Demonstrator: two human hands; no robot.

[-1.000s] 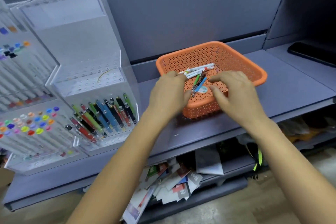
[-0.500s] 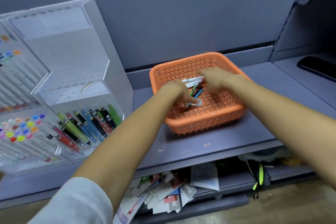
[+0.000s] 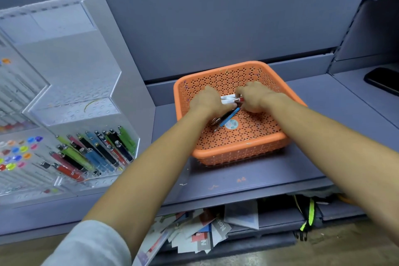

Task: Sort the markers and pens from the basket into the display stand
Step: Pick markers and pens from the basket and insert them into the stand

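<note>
Grey shelf, orange basket: left hand and right hand together grip white markers; round sticker unreadable.

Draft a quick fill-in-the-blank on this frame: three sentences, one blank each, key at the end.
1. The left hand and the right hand both reach into the ____ basket.
2. The display stand stands to the basket's ____.
3. The pen lying nearest the round sticker on the basket floor is ____.
Missing words: orange; left; blue.
</note>
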